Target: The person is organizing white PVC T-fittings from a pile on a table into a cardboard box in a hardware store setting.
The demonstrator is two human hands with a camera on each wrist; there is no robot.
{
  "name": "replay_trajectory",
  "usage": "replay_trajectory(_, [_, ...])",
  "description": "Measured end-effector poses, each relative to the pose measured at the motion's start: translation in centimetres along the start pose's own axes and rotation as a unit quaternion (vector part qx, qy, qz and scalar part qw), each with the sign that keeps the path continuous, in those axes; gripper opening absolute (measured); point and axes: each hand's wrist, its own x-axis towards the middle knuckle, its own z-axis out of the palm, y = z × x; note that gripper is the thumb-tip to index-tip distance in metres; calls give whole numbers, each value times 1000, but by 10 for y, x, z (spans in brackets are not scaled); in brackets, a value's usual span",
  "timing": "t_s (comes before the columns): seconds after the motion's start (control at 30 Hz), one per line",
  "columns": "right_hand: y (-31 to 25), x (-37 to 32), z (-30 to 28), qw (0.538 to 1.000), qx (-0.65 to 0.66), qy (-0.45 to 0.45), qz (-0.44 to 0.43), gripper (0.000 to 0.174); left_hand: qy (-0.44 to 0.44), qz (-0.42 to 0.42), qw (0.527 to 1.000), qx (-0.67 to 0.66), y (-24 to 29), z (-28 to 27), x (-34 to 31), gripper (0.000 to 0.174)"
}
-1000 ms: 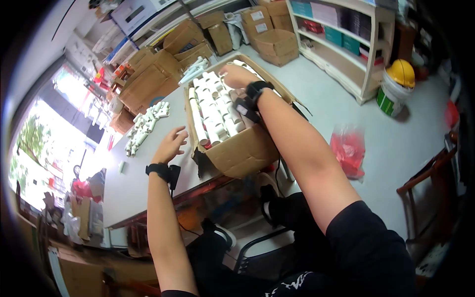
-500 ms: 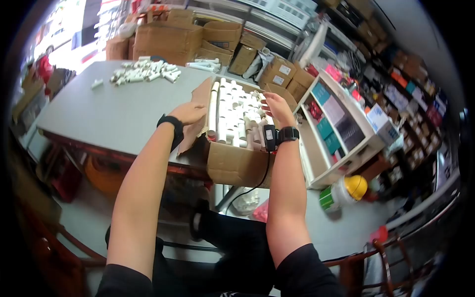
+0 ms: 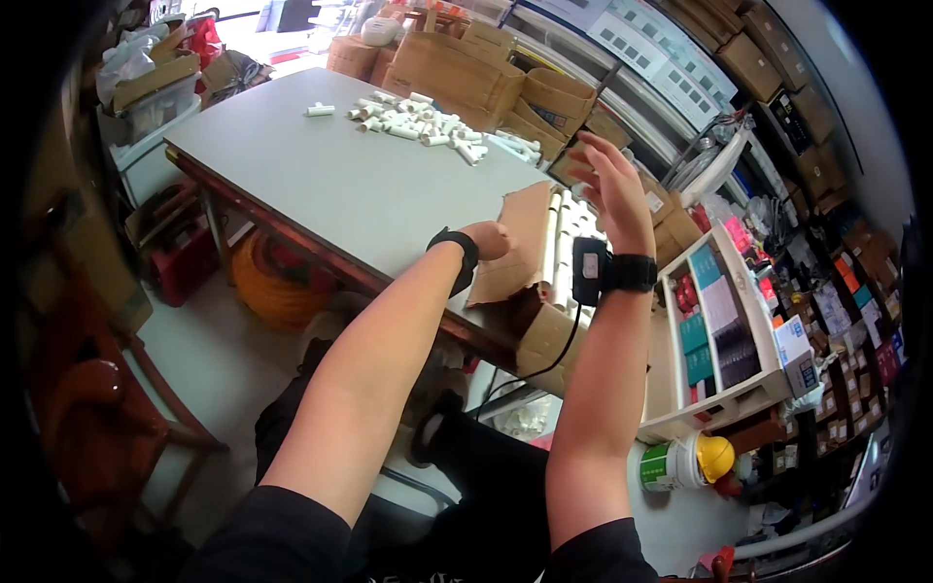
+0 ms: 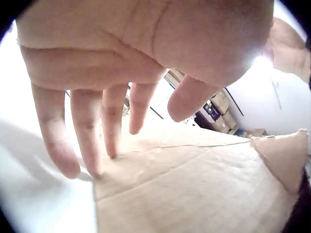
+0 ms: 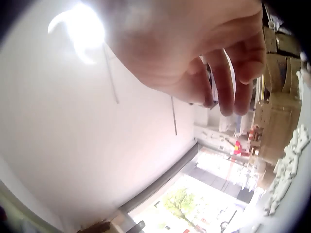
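Observation:
A cardboard box (image 3: 546, 352) packed with white plastic pipe pieces (image 3: 564, 243) stands at the table's right end, largely covered by the right arm in the head view. Its near-left flap (image 3: 515, 248) is folded outward over the tabletop. Beside that flap is my left hand (image 3: 486, 239); the left wrist view shows its fingers (image 4: 86, 131) extended downward, fingertips right at the flap's edge. My right hand (image 3: 622, 199) is raised over the box, its fingers spread and loosely bent. Nothing shows in its grasp in the right wrist view, where the palm (image 5: 184, 53) faces the camera.
White pipe fittings (image 3: 413, 121) lie heaped at the table's far side, with a single tee fitting (image 3: 320, 111) apart from them. Large cartons (image 3: 452, 78) stand behind the table (image 3: 292, 185). A white shelf unit (image 3: 714, 330) and a bucket (image 3: 671, 464) are at the right.
The right hand has lifted from among the pipe pieces in the box to above it. The left hand has come to the outward-folded flap. The head view has turned.

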Motion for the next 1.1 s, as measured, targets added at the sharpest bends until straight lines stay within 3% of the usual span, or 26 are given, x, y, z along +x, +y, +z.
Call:
replay_trajectory(0.13, [-7, 11, 57, 994, -31, -100, -15, 35, -43, -54, 995, -75, -44, -28, -31, 18])
replay_trajectory(0.2, [-8, 16, 79, 992, -40, -121, -18, 36, 18, -5, 1000, -2, -76, -43, -37, 17])
replay_trajectory(0.23, [-8, 21, 88, 991, -41, -126, -26, 37, 34, -45, 997, -57, -66, -58, -58, 20])
replay_trajectory(0.37, [2, 33, 109, 994, -8, -112, -11, 37, 78, -130, 981, -120, -86, -96, -106, 36])
replay_trajectory(0.47, [34, 47, 118, 994, -3, -93, 48, 35, 109, -94, 984, -109, -107, -109, -125, 36])
replay_trajectory(0.57, [76, 60, 127, 993, 20, -69, 96, 32, 110, -117, 963, -218, -114, -117, -133, 36])
replay_trajectory(0.73, [150, 84, 135, 987, 58, -20, 147, 27, 106, -132, 974, -152, -94, -120, -132, 39])
replay_trajectory(0.8, [173, 86, 146, 979, -67, -21, 194, 26, 109, -123, 977, -136, -103, -119, -123, 38])
replay_trajectory(0.93, [193, 84, 163, 961, -82, -68, 254, 27, 84, -147, 983, -74, -100, -115, -113, 37])
replay_trajectory(1.0, [215, 86, 177, 961, -149, -41, 229, 30, 58, -158, 986, -16, -87, -110, -111, 37])
replay_trajectory(1.07, [228, 78, 191, 953, -244, -15, 177, 32, 54, -109, 992, 45, -105, -110, -106, 37])
replay_trajectory(1.1, [230, 83, 195, 944, -266, -27, 192, 32, 53, -83, 992, 73, -113, -109, -103, 37])
